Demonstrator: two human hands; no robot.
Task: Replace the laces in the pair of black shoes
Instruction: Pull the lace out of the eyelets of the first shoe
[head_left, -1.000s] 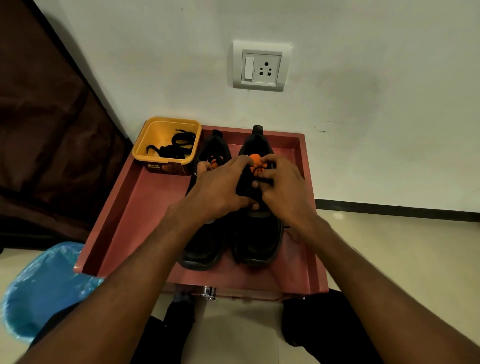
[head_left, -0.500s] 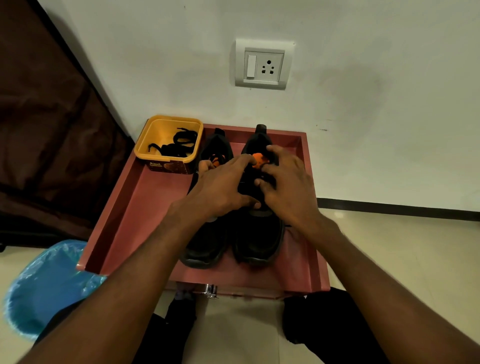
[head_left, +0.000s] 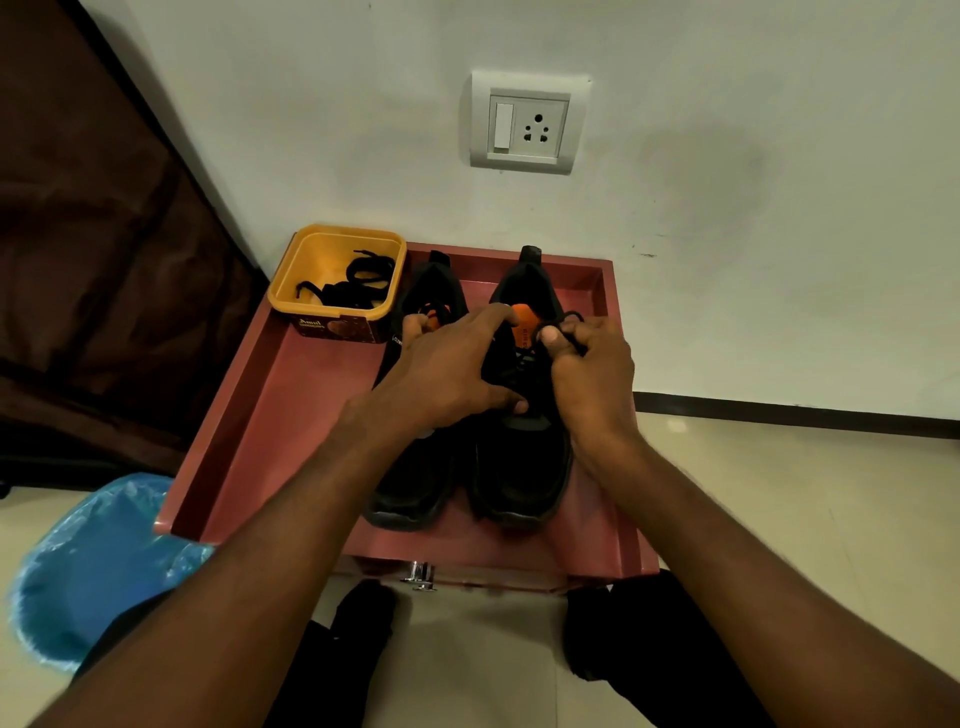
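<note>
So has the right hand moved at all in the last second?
Yes. The right hand has shifted right, off the orange tongue, toward the tray's right wall.

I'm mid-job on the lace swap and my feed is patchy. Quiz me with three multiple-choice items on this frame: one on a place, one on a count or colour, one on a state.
1. Where does the yellow plastic tub stand?
A. far left corner of the pink tray
B. on the floor
C. between the shoes

2. How many black shoes are on the tray?
A. one
B. two
C. three

3. What is the right hand doing?
A. resting flat on the tray
B. reaching into the tub
C. pinching a black lace at the right black shoe

Answers:
1 A, the tub sits in the tray's far left corner, loose black laces inside.
2 B, the left black shoe and the right one stand side by side.
3 C, thumb and fingers are curled round the lace near the shoe's orange tongue.
</note>
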